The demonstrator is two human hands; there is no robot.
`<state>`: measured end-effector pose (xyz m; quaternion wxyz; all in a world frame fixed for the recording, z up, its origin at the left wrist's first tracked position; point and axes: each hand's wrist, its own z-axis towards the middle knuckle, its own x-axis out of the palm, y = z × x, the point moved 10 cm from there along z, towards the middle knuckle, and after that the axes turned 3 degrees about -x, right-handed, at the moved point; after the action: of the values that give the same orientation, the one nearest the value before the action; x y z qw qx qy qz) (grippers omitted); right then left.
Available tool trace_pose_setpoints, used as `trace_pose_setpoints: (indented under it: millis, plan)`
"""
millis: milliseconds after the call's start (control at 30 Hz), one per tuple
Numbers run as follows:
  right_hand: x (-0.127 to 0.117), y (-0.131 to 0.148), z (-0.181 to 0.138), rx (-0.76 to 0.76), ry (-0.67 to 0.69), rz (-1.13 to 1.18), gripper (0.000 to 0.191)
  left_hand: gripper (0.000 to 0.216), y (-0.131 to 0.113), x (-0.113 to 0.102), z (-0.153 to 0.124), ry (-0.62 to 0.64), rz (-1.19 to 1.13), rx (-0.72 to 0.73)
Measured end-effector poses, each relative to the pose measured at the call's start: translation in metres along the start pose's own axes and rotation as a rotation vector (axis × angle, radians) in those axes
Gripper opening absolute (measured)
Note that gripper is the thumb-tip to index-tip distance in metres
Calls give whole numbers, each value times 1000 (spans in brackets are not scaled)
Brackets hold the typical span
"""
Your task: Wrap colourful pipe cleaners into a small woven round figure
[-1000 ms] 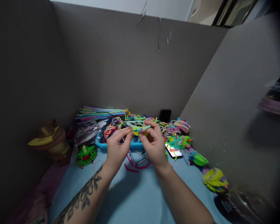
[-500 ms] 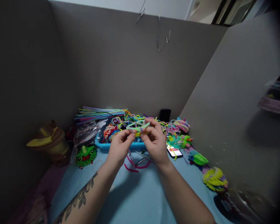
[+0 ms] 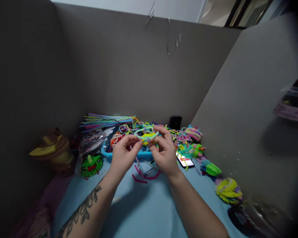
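Observation:
Between both hands, a mint-green pipe cleaner ring (image 3: 139,133) with bits of purple and yellow is held up in front of a blue tray (image 3: 109,154). My left hand (image 3: 125,152) pinches its near left edge between thumb and forefinger. On the right side, my right hand (image 3: 164,150) grips it with thumb and fingers, one finger reaching over the far rim. Pink pipe cleaner pieces (image 3: 140,180) and a metal tool, perhaps scissors or pliers (image 3: 151,170), lie on the blue cloth below, partly hidden by my right hand.
The tray holds tangled pipe cleaners; a bundle of straight ones (image 3: 104,120) lies behind it. A green frog-like figure (image 3: 91,166) and a brown cup (image 3: 56,152) stand left. A lit phone (image 3: 186,161) and a yellow fuzzy piece (image 3: 228,190) lie right. Grey panels (image 3: 134,72) enclose the table.
The ring has tipped so its opening shows wider, with more yellow visible through it. My left hand has shifted slightly left; both hands keep hold.

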<state>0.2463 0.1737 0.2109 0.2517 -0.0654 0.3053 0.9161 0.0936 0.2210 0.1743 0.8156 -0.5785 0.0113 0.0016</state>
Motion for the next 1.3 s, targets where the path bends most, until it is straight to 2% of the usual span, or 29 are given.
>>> trace_pose_setpoints:
  millis: [167, 400, 533, 633, 733, 800, 900, 1033, 1200, 1300]
  plan:
    - [1, -2, -1, 1, -9, 18, 9, 18, 11, 9, 1, 46, -242, -93]
    - [3, -15, 1, 105, -11, 146, 8, 29, 8, 6, -5, -40, -348, -21]
    - [7, -16, 1, 133, 7, 186, 9, 38, 16, 11, -3, 4, -502, -68]
    - [9, -16, 0, 135, 20, 184, 10, 40, 19, 14, 0, 34, -520, -63]
    - [8, -17, -1, 136, 10, 145, 11, 37, 17, 14, 0, 29, -461, -24]
    - [4, -15, -1, 111, -12, 72, 8, 32, 12, 8, -3, -27, -347, 41]
    - [-3, -3, 0, 3, -64, -85, 6, 25, -3, -1, -11, -134, -100, 163]
    - [-2, 17, -3, -169, -85, -217, 11, 21, -15, 3, -15, -99, 162, 242]
    - [4, 22, -5, -202, -49, -206, 16, 14, -18, 2, -16, -107, 114, 314]
    - [2, 20, -4, -167, -60, -206, 12, 11, -24, 6, -20, -82, 210, 424]
